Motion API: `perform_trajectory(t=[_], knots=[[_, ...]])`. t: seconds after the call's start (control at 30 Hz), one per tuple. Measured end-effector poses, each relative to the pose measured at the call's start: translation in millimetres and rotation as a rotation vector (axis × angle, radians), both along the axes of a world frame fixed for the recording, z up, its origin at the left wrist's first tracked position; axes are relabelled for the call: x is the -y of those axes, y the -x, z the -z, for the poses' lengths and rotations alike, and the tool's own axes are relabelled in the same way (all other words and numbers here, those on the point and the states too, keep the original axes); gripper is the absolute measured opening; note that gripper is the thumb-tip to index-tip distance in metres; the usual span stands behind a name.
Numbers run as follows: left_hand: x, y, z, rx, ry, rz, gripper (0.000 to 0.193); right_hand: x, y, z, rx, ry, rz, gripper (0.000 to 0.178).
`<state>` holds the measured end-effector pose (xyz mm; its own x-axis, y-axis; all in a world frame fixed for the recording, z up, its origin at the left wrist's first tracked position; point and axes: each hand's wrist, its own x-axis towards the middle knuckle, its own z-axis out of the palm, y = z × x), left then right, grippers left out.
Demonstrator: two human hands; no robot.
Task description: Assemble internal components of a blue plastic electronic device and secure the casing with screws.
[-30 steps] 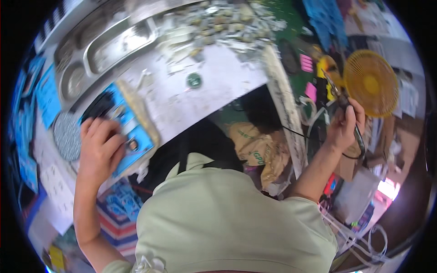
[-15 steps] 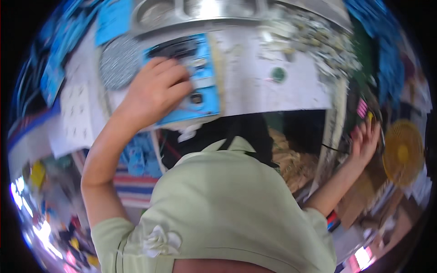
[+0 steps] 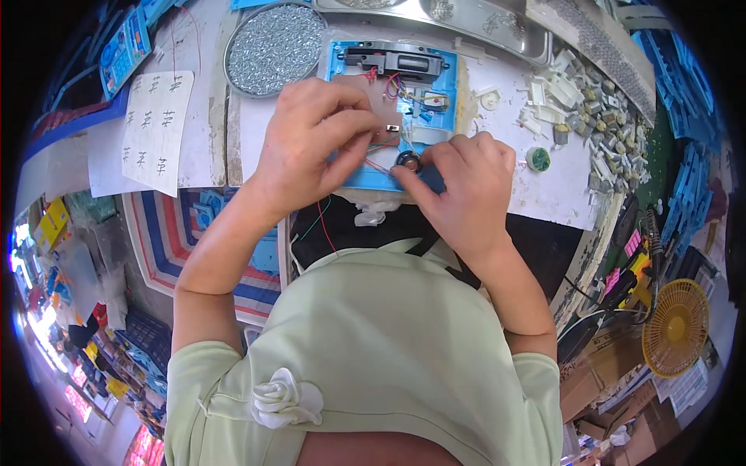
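A shallow blue plastic casing (image 3: 445, 116) lies in front of me with a black mechanism (image 3: 400, 64) at its far end. Coloured wires and a brown circuit board (image 3: 364, 84) sit inside it. Over the board's near side, my left hand (image 3: 315, 147) is closed, its fingertips pinching thin wires (image 3: 378, 165). A red and a green wire hang below that hand. My right hand (image 3: 470, 186) has thumb and forefinger at either side of a small round dark part (image 3: 408, 161) at the casing's near edge. Its fingertips are partly hidden.
A round tray of small metal pieces (image 3: 276, 48) stands beyond my left hand, near a steel compartment tray (image 3: 497, 23). White plastic and metal parts (image 3: 594, 116) are heaped at right, near a green round item (image 3: 538, 159). A yellow fan (image 3: 674, 326) is at far right.
My right hand has come from the far right, beside the table, to the casing's near edge. My left hand now pinches wires. The view has shifted, so the table sits further right.
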<state>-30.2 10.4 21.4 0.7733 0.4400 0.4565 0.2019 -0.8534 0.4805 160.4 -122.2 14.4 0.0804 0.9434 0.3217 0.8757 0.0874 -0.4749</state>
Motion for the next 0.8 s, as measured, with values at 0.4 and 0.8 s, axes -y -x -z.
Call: perform_trajectory(t=[0.4,0.8], knots=[[7,-1,15,0.113,0.060,-0.005,0.028,-13,9,-22,0.132,0.102,-0.116,0.015],[-18,-26,12,0.012,-0.061,0.143,0.020,-19,-3,-48,0.097,0.174,-0.066,0.017]])
